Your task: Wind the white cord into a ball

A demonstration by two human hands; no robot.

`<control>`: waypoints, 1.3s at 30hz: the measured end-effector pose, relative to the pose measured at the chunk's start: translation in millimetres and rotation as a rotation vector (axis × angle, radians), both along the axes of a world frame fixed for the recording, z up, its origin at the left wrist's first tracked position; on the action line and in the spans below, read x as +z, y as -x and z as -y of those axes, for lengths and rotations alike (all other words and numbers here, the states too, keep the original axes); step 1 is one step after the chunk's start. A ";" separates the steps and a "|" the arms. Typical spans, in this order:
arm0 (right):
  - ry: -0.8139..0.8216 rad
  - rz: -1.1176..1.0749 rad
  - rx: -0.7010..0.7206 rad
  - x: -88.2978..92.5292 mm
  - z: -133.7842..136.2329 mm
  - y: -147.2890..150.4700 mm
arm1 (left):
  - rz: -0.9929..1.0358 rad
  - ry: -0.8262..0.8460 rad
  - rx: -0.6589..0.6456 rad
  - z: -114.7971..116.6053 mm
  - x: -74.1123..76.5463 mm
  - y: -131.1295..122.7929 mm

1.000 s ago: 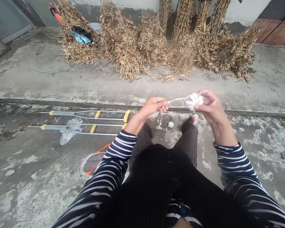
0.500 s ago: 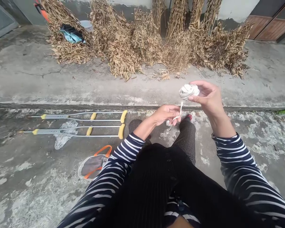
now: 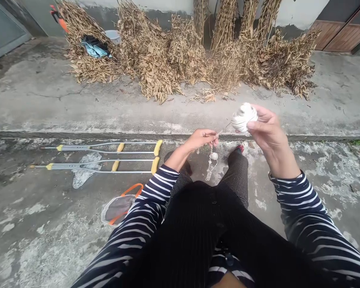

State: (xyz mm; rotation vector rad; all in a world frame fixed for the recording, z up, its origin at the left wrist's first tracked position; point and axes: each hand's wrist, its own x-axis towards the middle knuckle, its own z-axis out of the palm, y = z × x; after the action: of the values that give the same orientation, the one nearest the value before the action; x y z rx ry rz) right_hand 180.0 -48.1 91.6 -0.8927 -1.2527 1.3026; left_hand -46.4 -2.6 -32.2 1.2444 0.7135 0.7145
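My right hand [image 3: 268,130] is closed around the side of a wound ball of white cord [image 3: 244,117], held up in front of me over the step edge. Lower and to the left, my left hand [image 3: 202,139] pinches the cord. A thin strand [image 3: 226,129] runs between the pinch and the ball. Beneath my left fingers hangs a small round white ball [image 3: 214,156] with loose cord trailing around it; whether it is knotted or wound I cannot tell.
Two crutches [image 3: 135,160] with yellow pads lie on the concrete at the left, over crumpled clear plastic [image 3: 85,170]. A mesh bag [image 3: 117,210] with orange handles lies nearer. Dried plant bundles [image 3: 159,60] lean along the wall beyond the raised step [image 3: 108,112].
The cord ball has moved right and turned in my right hand. My left hand has shifted left, drawing the strand out between them. The small white ball now hangs in plain sight.
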 end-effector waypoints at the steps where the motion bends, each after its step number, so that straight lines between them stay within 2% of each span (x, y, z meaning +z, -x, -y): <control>1: -0.012 0.009 -0.007 1.0 -0.2 -3.3 | -0.049 -0.018 0.018 -5.7 -4.2 4.2; 4: -0.036 0.048 -0.043 -3.0 -6.1 -9.6 | -0.267 -0.055 0.203 -19.4 -12.8 14.3; 6: -0.026 0.084 -0.093 -11.0 -12.9 -7.9 | -0.335 -0.102 0.364 -22.6 -9.4 13.6; 7: -0.005 0.101 -0.119 -15.7 -16.3 -5.0 | -0.301 -0.134 0.408 -21.7 -4.5 9.9; 8: 0.029 0.114 -0.137 -20.1 -19.3 -0.9 | -0.227 -0.161 0.410 -19.3 1.9 4.0; 11: 0.151 0.112 -0.131 -28.9 -24.3 14.0 | 0.049 -0.166 0.295 -6.6 22.3 -20.9; 13: 0.180 0.094 -0.099 -29.9 -25.1 21.8 | 0.126 -0.122 0.271 2.1 29.9 -35.7; 16: 0.166 0.105 -0.083 -28.9 -26.4 26.2 | 0.084 -0.110 0.339 10.1 29.2 -45.3; 21: 0.125 0.155 -0.094 -32.9 -29.5 24.2 | 0.030 -0.196 0.402 8.9 20.8 -40.2; 24: 0.085 0.179 -0.053 -32.7 -27.9 22.0 | 0.068 -0.173 0.344 4.6 21.9 -34.5; 29: 0.099 0.292 0.070 -24.5 -22.1 17.8 | 0.143 -0.034 0.208 0.4 24.7 -28.4; 33: 0.020 0.267 0.002 -24.9 -22.6 16.1 | 0.199 0.062 0.160 2.3 13.5 -32.0; 39: -0.059 0.158 -0.160 -28.6 -42.1 2.1 | 0.223 0.099 0.141 18.8 -24.6 -36.5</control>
State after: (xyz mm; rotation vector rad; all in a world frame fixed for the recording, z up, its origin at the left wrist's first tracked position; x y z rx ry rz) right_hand 177.8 -6.0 62.9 -1.0479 -1.3059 1.0809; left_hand -9.9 -21.4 -56.8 1.0125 0.6482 0.9070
